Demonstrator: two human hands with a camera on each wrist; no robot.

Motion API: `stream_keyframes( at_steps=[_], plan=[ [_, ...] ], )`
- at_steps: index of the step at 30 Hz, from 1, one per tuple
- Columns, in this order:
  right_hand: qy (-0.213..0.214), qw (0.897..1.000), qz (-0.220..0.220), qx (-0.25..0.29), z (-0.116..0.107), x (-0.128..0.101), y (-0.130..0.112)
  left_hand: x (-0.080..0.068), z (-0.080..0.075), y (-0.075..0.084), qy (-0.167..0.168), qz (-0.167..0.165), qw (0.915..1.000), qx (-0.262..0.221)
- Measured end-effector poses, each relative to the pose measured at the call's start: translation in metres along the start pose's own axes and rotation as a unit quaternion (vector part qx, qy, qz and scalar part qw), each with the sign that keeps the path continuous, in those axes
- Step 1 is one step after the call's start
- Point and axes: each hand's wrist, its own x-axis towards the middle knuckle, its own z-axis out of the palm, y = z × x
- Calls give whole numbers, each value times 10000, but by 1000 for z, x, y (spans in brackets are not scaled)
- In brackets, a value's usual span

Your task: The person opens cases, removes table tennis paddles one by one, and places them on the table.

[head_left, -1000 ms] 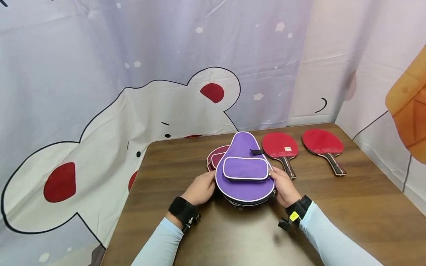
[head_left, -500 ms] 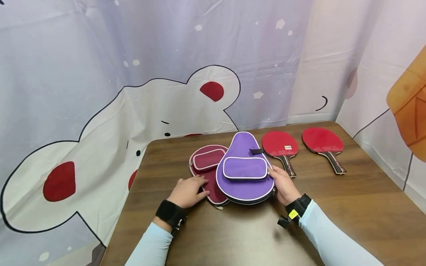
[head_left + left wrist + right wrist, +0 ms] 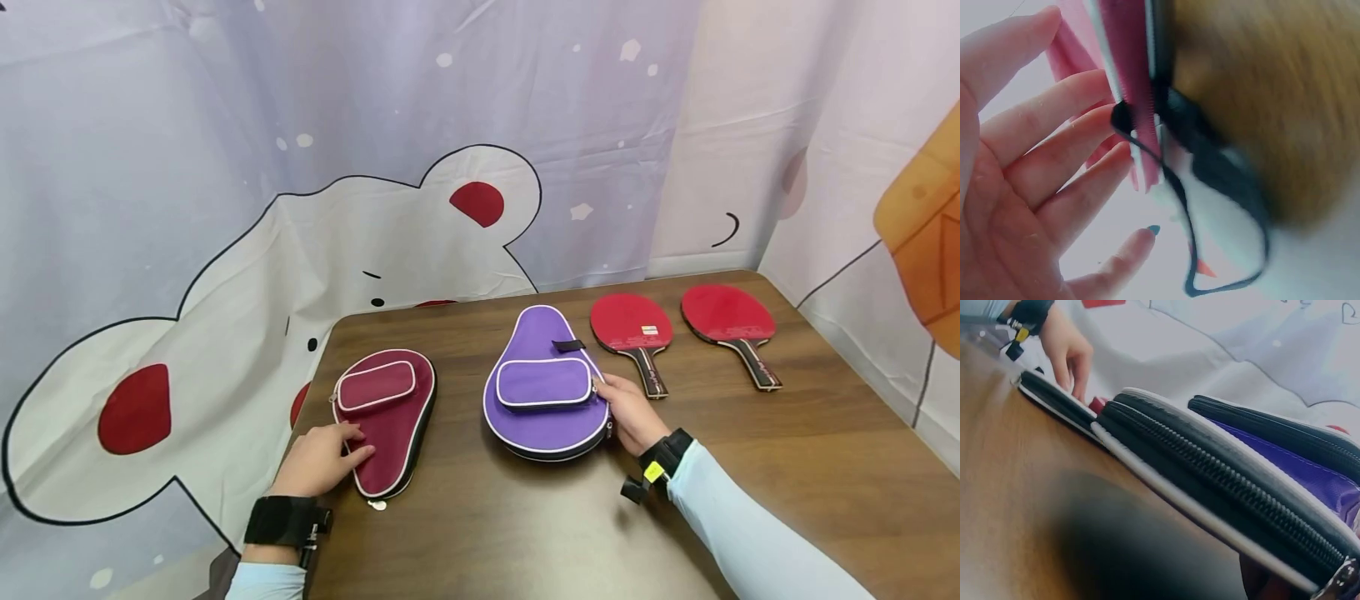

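Note:
Two paddle-shaped zip cases with white piping lie apart on the wooden table. My left hand (image 3: 315, 458) rests its thumb and fingertips on the upper face of the maroon paddle case (image 3: 390, 433), near its left edge. In the left wrist view the fingers stretch towards that maroon case (image 3: 1129, 56), on one side of it. My right hand (image 3: 633, 414) pinches the right edge of the purple paddle case (image 3: 536, 432), thumb above and the other fingers mostly hidden. The right wrist view shows the purple case's black zip side (image 3: 1222, 487) close up, with a shadow beneath.
Two red table tennis bats (image 3: 632, 323) (image 3: 727, 317) lie at the back right, handles towards me. The wooden table (image 3: 480, 542) meets a printed curtain (image 3: 390, 100) at the back. A black strap loop (image 3: 1188, 206) hangs near the left hand.
My left hand left the purple case and moved the maroon case out from beneath it to the left. The purple case shifted slightly left in my right hand.

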Motion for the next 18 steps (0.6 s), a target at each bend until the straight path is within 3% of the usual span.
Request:
stream_keyframes(
  at_steps=[3,6,9,13,15,18],
  plan=[
    [-122,9996,-12,-242,3,9,3,2,-5,13,401,235,9988,147],
    [-183,9991,-11,-389,5,19,5,16,-12,48,964,788,9922,63],
    [-265,9984,50,-487,7,28,6,33,-9,89,1239,1544,9802,-80],
    [-417,9970,282,-583,11,40,6,54,9,132,881,2286,9695,-25],
    [-501,9954,354,-734,13,46,5,63,18,147,560,2303,9715,26],
    [-434,9895,174,-1366,16,52,2,78,27,162,221,2000,9795,86]
  ],
)
